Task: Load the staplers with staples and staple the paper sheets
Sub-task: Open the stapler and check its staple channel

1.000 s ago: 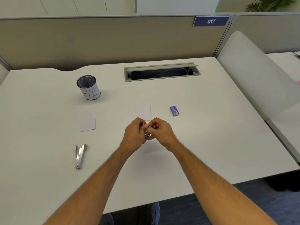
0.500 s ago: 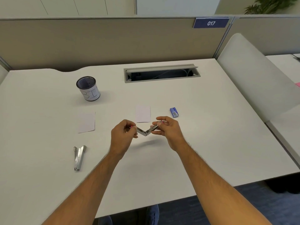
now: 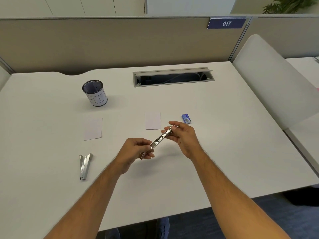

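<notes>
We count two staplers, one (image 3: 85, 165) on the desk (image 3: 51, 195), one (image 3: 159, 139) now unfolded straight, pinched between our left hand (image 3: 136, 150) and right hand (image 3: 183, 135), two paper sheets (image 3: 93, 128), one staple box (image 3: 186, 118).

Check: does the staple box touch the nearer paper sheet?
Apart. The head view shows bare desk between the staple box and the paper sheet.

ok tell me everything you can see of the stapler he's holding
The held stapler is shiny bare metal, swung fully open into one long strip, with holes along its inner channel. It is held above the white desk, slanting up to the right. The left hand pinches its lower end, the right hand its upper end.
</notes>
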A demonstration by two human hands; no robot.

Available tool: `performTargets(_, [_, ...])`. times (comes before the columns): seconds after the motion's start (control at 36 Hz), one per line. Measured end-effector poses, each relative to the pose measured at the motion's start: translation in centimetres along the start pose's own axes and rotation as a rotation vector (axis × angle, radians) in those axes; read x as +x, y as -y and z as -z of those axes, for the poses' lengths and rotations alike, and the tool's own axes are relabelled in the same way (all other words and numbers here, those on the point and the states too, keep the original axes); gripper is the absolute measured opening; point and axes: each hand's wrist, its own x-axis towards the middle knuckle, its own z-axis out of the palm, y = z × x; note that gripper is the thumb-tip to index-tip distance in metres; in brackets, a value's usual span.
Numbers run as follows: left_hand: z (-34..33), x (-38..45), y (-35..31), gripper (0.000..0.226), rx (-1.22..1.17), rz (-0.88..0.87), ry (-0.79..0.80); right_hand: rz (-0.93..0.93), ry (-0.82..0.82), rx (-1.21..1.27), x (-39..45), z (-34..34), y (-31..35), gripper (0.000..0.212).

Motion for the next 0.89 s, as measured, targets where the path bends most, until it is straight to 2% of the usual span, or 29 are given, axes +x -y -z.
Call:
performTargets(0.14, [-0.9, -0.5, -0.1, 0.016, -0.042, 0.06, 0.119, -0.001, 0.066, -0.051, -0.3, -0.6, 0.4, 0.026])
performTargets(0.28, [-2.0, -1.0, -0.2, 0.021, -0.117, 0.033, 0.179, -0.03, 0.132, -0.086, -0.7, -1.4, 0.8, 0.027])
performTargets(0.39, [-2.6, -1.3, -0.2, 0.02, -0.128, -0.006, 0.172, -0.037, 0.179, -0.113, -1.0, -2.1, 1.1, 0.026])
performTargets(0.5, [-3.1, -1.5, -0.1, 0.017, -0.111, -0.046, 0.101, -0.032, 0.189, -0.097, -1.4, -2.8, 1.1, 0.028])
performTargets(0.67, [-3.3, -2.0, 0.3, 0.014, -0.155, -0.099, -0.001, 0.066, 0.088, -0.134, -2.7, -3.9, 0.5, 0.033])
performTargets(0.89, [-3.1, -2.6, 0.8, 0.017, -0.182, -0.093, -0.007, 0.253, -0.016, -0.392, -4.2, -4.2, -0.7, 0.015])
